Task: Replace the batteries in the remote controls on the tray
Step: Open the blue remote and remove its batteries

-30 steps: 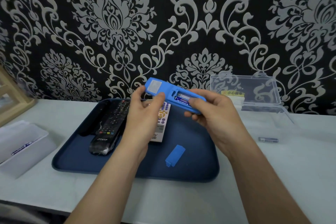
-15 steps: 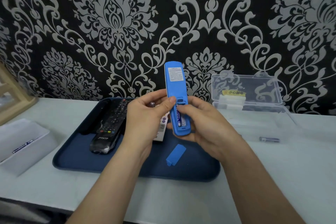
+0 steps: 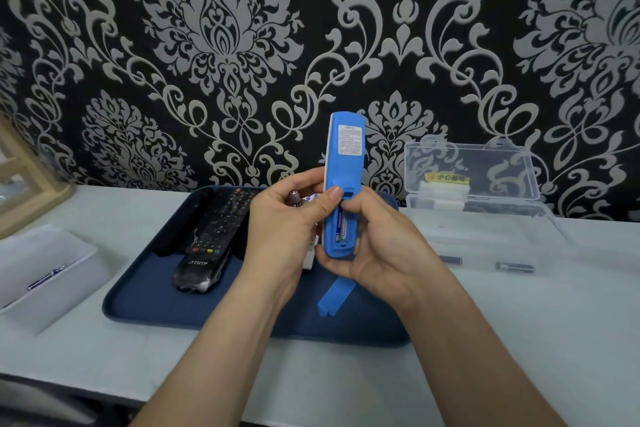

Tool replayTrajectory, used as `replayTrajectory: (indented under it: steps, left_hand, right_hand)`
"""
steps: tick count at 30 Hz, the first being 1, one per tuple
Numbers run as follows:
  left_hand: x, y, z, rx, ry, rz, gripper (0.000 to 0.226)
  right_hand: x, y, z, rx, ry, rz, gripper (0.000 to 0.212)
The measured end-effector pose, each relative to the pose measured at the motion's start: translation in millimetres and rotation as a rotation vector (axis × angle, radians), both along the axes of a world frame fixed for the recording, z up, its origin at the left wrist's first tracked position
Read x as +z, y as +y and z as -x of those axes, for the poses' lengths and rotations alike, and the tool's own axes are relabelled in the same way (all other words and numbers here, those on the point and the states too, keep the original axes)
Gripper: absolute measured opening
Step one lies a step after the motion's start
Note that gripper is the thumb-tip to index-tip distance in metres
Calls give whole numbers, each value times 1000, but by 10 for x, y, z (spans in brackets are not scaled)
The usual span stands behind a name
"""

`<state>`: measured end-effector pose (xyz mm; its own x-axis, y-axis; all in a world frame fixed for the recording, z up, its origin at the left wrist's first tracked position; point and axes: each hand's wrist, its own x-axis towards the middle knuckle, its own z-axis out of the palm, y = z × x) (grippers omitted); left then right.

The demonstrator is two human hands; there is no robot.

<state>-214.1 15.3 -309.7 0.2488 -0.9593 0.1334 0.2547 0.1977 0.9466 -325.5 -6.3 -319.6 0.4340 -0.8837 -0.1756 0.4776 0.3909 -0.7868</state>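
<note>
the left hand point(image 3: 280, 239) hides most of a white remote with coloured buttons point(image 3: 309, 255) that lies in the dark blue plastic tray point(image 3: 145, 312); only a thin strip of it shows. the black remote in a clear wrapper point(image 3: 207, 246), also in the tray, has a dim far end where the buttons are hard to make out. at the left edge a pale wooden frame point(image 3: 31, 184) and a shallow white box point(image 3: 45, 274) are cut off; a thin blue-and-white object lies in the box. right of the tray stands a clear plastic case with its lid up point(image 3: 471, 163). 1 dark cylindrical battery point(image 3: 515, 267) and a second battery point(image 3: 450, 259), half hidden by the right wrist, lie by its front wall, perhaps inside it; the clear plastic makes that hard to judge.

the slim blue remote point(image 3: 344, 149) is held upright above the tray, back to the camera, with a white label near its top. its battery bay is uncovered and 1 purple battery point(image 3: 340, 222) sits in the left slot. the right hand point(image 3: 381, 243) grasps the remote's lower end, thumb along the bay's right edge. the left hand holds a loose purple-and-silver battery point(image 3: 294, 199) in its curled fingers while its thumb tip presses the remote's left edge. the flat blue battery cover point(image 3: 336, 298) lies in the tray just below the hands. the tray rests on the pale counter point(image 3: 519, 340).
</note>
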Motion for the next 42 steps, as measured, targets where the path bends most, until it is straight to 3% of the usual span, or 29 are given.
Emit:
replayTrajectory:
  steps: [7, 18, 21, 28, 42]
  left_hand:
    - [2, 0, 39, -4, 34, 17, 28]
    - [-26, -16, 165, 151, -171, -74, 21]
    - [-29, -26, 183, 189, -145, -88, 23]
    - [-69, -49, 210, 215, -152, -105, 21]
    - [-18, -64, 316, 148, 31, -126, 20]
  right_hand:
    - [-38, -8, -21, -57, -15, -3, 26]
    - [-34, 18, -35, -84, -30, 219, 36]
    - [-29, 20, -35, -52, -94, 203, 42]
    - [-46, 10, -40, -86, -156, 161, 23]
    - [-55, 1, -57, -195, -71, 254, 21]
